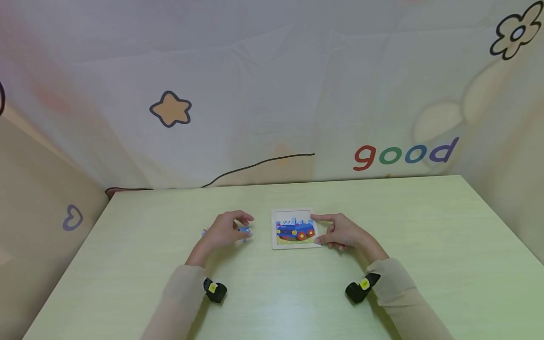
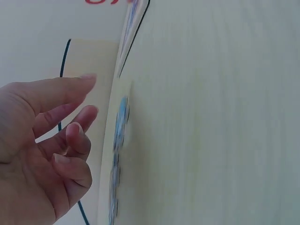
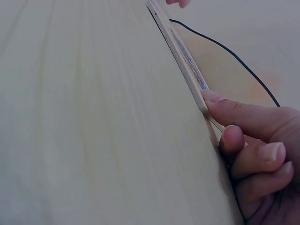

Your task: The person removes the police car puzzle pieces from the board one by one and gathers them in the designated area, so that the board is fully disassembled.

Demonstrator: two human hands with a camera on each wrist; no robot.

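Observation:
A square white-framed picture puzzle point(image 1: 293, 232) with a blue tractor lies flat on the table. My right hand point(image 1: 342, 231) holds its right edge, index finger near the far corner and thumb at the near one. In the right wrist view the thumb point(image 3: 234, 110) lies on the frame's rim while the other fingers curl beside it. Left of the puzzle, my left hand point(image 1: 225, 230) hovers with loosely bent fingers and nothing between them. Below it are small blue puzzle pieces point(image 1: 244, 230), partly hidden by the hand; the left wrist view has these pieces point(image 2: 117, 145) lined up flat.
The pale green wooden table point(image 1: 293, 293) ends at a printed cloth backdrop point(image 1: 272, 108) behind. More cloth point(image 1: 46, 226) stands along the left side. A black camera point(image 1: 215, 290) is strapped to the left wrist, another black camera point(image 1: 361, 288) to the right.

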